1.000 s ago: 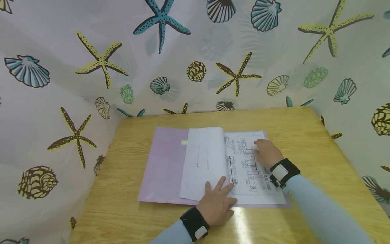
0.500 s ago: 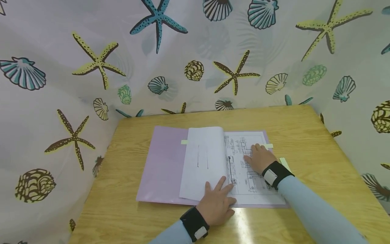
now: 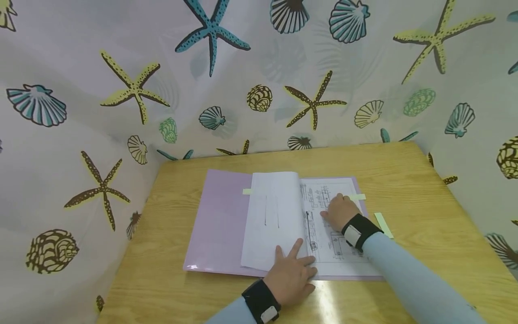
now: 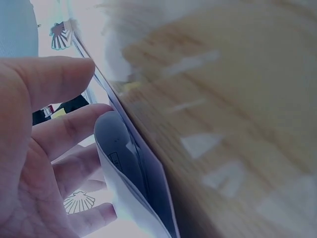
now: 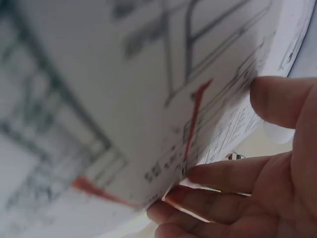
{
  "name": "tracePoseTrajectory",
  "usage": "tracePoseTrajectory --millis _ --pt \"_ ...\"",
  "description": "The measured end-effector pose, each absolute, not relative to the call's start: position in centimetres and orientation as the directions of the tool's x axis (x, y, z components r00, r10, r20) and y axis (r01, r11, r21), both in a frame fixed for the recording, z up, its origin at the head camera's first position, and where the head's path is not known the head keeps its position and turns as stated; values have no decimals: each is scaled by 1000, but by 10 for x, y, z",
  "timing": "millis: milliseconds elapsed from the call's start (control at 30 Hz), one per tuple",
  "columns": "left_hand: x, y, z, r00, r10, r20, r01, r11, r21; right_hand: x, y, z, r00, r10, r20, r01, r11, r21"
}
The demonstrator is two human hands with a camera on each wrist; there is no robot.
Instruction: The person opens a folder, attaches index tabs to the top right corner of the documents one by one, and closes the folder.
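Seashell-and-starfish curtains [image 3: 133, 85] hang round a wooden worktop [image 3: 408, 180], where a lilac folder [image 3: 218, 225] lies open with a stack of white sheets in it. The turned-over sheets [image 3: 271, 216] lie on the folder's left half, and the page with printed line drawings [image 3: 323, 198] lies on its right half. The left hand [image 3: 292, 275] rests at the near edge of the papers, its grip open, fingers spread flat across the fold between the two halves. The right hand [image 3: 340, 211] lies on the drawing page, fingers straight and relaxed on the paper, clasping nothing. A pale yellow tab [image 3: 358, 197] sticks out just beyond its fingertips, another tab [image 3: 247, 191] sits on the left half, and a yellow strip [image 3: 382, 224] lies on the worktop beside the folder.
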State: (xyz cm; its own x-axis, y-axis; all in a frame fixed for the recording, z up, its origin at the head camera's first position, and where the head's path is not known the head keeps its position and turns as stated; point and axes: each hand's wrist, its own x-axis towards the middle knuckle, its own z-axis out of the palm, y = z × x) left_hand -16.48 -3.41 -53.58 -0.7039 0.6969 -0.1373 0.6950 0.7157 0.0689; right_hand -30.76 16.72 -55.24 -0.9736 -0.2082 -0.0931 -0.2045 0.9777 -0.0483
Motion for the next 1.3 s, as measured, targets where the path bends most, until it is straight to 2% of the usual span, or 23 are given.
tracePoseTrajectory --millis 267,533,700,867,1067,1167,1233,1300 --pt "-164 -31 -536 -702 698 -142 695 714 78 -299 166 -550 -980 -191 -49 -188 980 -69" --pt "-163 -31 -540 -701 702 -127 699 711 74 -294 167 -553 -978 -186 -93 -177 980 -92" --pt "-161 -35 -544 -710 700 -78 697 714 65 -291 178 -548 -953 -239 -188 -200 958 -208" --pt "-158 -49 -544 -753 658 13 651 742 158 -270 189 -530 -936 -259 -237 -172 927 -333" --pt "-154 -97 -537 -852 500 154 523 821 230 -228 200 -520 -956 -265 -126 -220 932 -288" --pt "-158 -133 -535 -910 353 217 404 871 278 -213 207 -520 -964 -259 -61 -237 942 -238" --pt "-164 -160 -535 -928 237 289 325 892 312 -207 212 -521 -970 -236 -58 -218 949 -228" --pt "-169 -185 -531 -949 104 297 214 905 369 -204 215 -522 -975 -210 -75 -186 952 -244"
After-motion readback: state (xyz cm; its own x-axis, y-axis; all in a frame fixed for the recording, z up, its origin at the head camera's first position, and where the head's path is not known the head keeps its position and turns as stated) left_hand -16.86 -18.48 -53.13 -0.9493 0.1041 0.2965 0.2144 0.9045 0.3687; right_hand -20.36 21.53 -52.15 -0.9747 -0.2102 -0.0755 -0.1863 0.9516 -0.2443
